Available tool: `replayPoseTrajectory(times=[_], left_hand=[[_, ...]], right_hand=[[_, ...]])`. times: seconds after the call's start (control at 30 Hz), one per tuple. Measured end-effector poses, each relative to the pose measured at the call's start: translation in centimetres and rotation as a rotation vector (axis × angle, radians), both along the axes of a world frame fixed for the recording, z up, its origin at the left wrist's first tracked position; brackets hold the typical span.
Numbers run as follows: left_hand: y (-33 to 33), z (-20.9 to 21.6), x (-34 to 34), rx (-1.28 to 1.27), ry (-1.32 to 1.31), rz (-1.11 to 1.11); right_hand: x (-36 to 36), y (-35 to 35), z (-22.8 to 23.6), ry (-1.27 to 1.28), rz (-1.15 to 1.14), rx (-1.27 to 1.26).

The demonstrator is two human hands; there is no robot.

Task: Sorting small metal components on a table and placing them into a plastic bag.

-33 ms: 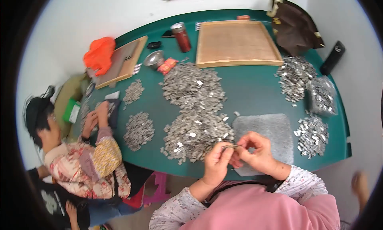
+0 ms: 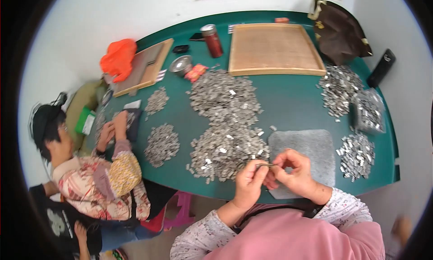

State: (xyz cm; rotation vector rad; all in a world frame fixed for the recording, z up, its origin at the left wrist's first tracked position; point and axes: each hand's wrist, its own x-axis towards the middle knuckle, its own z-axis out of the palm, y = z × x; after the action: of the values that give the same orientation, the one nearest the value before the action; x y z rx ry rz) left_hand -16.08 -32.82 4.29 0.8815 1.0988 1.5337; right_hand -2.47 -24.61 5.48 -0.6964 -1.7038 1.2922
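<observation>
Thin dark piece [image 2: 266,164] is being pinched near grey mat's [image 2: 315,147] left edge by left hand [image 2: 249,181] and right hand [image 2: 296,173], fingertips of both hands closed on it. Metal pieces [image 2: 370,118] are being held in clear bag [image 2: 377,97], right; wooden tray [image 2: 277,72] is being supported by desk [image 2: 288,102], far side.

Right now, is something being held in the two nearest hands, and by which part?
The left hand and right hand hold a thin dark piece in a fingertip grip; exactly which part they pinch is hidden.
</observation>
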Motion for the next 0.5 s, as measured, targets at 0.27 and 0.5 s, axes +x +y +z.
replayPoseTrajectory(times=[0.27, 0.5], left_hand=[[-0.9, 1.1, 0.5, -0.073, -0.002, 0.042], [-1.9, 0.2, 1.2, -0.044, -0.276, 0.110]], right_hand=[[0.2, 0.2, 0.4, -0.026, 0.071, 0.032], [0.7, 0.3, 0.6, -0.001, 0.217, -0.095]])
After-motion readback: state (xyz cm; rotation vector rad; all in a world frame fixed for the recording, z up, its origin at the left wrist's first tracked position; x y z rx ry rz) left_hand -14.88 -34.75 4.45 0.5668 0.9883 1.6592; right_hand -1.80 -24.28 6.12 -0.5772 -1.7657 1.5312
